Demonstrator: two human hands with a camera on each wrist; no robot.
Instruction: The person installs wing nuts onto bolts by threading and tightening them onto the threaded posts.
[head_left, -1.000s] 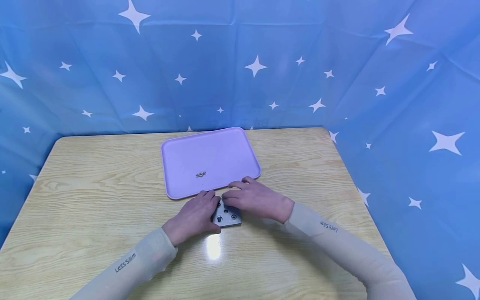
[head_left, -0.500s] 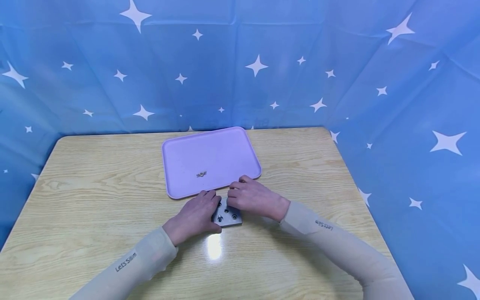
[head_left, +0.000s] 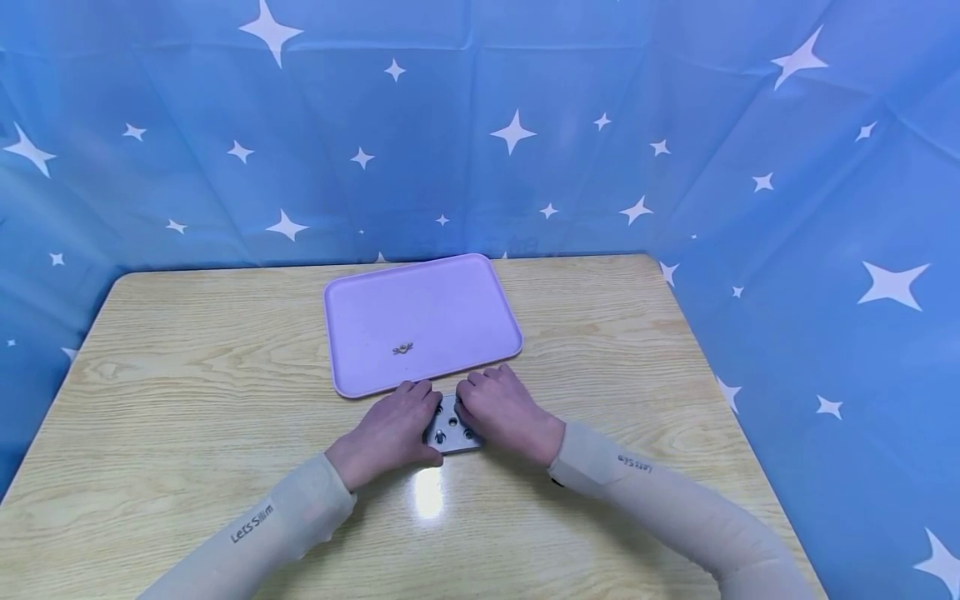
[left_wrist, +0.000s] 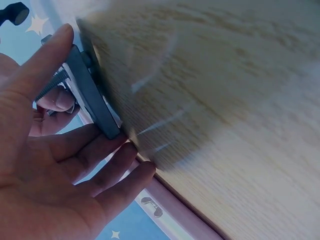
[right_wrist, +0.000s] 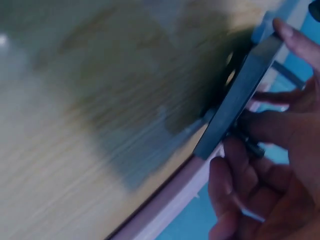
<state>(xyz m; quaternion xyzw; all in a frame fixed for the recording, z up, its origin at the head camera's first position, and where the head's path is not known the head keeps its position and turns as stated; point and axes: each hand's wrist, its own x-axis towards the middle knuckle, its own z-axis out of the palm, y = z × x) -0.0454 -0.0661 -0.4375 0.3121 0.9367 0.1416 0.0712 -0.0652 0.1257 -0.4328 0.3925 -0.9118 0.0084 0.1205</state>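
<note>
A grey metal plate (head_left: 456,442) with several holes lies in front of the tray. My left hand (head_left: 393,429) grips its left side, thumb at the near edge and fingers at the far edge. One threaded screw (left_wrist: 51,85) stands up out of the plate near the left thumb. My right hand (head_left: 508,412) covers the plate's far right part, fingers curled. In the right wrist view its fingertips pinch a small dark screw (right_wrist: 251,145) at the plate's face, partly hidden by the fingers. A brass-coloured wing nut (head_left: 402,348) lies in the tray.
The lilac tray (head_left: 427,300) sits just beyond the hands, its near rim close to the fingers. Everything rests on a wood-grain table (head_left: 225,358). A blue curtain (head_left: 450,83) with white stars hangs behind and at the sides.
My right hand has turned and come nearer over the plate's right part, its fingers curling in further. My left hand and the plate have stayed put.
</note>
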